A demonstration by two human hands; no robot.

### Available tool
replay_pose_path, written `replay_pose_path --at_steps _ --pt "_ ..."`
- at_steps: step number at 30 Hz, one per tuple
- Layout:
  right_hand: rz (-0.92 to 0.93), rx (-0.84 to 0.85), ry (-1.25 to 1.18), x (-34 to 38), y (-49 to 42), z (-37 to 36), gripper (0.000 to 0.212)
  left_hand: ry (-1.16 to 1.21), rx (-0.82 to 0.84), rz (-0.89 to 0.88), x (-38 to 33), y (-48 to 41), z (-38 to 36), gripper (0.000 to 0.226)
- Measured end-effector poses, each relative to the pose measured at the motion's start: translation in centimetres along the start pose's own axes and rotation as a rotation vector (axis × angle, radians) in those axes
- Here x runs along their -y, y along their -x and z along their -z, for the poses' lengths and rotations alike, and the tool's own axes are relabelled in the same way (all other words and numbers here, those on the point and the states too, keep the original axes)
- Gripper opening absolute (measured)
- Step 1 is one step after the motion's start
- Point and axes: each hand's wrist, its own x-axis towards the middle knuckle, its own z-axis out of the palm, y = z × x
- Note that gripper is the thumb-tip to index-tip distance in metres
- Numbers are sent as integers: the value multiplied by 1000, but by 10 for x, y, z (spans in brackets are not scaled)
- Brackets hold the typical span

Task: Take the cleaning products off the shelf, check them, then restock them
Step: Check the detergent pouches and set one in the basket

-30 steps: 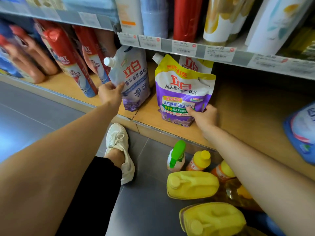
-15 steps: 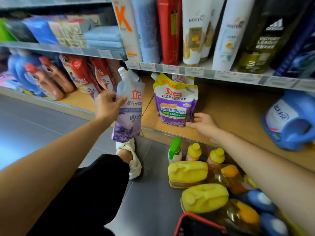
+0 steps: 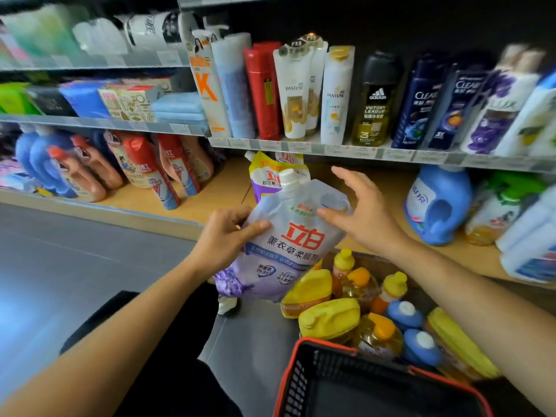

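Observation:
A pale lavender refill pouch [image 3: 288, 236] with a white spout and red characters hangs in front of the bottom shelf, tilted. My left hand [image 3: 224, 239] grips its left edge. My right hand [image 3: 361, 212] is spread open at the pouch's upper right corner, fingertips at or just off its edge. Behind it a yellow-and-purple detergent pouch [image 3: 264, 173] stands on the wooden bottom shelf [image 3: 210, 203], partly hidden by the held pouch.
A red-rimmed black basket [image 3: 361, 383] sits at the bottom right. Yellow jugs [image 3: 328, 319] and capped bottles lie on the floor below the shelf. A blue detergent jug [image 3: 439, 203] stands to the right. Red and orange bottles [image 3: 150, 167] stand at left. Shampoo bottles [image 3: 296, 91] fill the upper shelf.
My left hand has pulled the lavender pouch off the shelf and toward me. My right hand has let go of the purple pouch and come up beside the held one. The view rose.

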Motion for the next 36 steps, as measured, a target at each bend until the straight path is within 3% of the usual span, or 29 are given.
replay_pose_path --at_steps 2,4,9,12,14,16,19,26,31,36 --pt "74 33 51 20 13 29 46 89 61 -3 -14 7 -16 19" --pt "61 110 11 33 27 56 28 180 103 -10 -25 12 -30 23" --pt "14 273 -208 48 65 106 45 255 249 -50 -50 21 -62 35" --pt "-8 188 -250 38 89 116 21 288 282 -22 -58 25 -87 47" --pt "-21 107 -222 28 103 119 11 281 304 -23 -61 27 -106 42" --pt "-16 93 -134 19 114 122 16 286 284 -24 -68 29 -120 30" --pt "-17 165 -3 5 124 121 18 306 280 -87 -81 32 -132 42" --pt "-62 291 252 -22 135 136 31 120 385 -161 -86 30 -161 30" --pt "-76 281 309 -28 141 142 39 88 396 -164 -82 31 -172 28" --pt "-59 252 365 -28 145 135 28 48 418 -188 -75 30 -176 26"
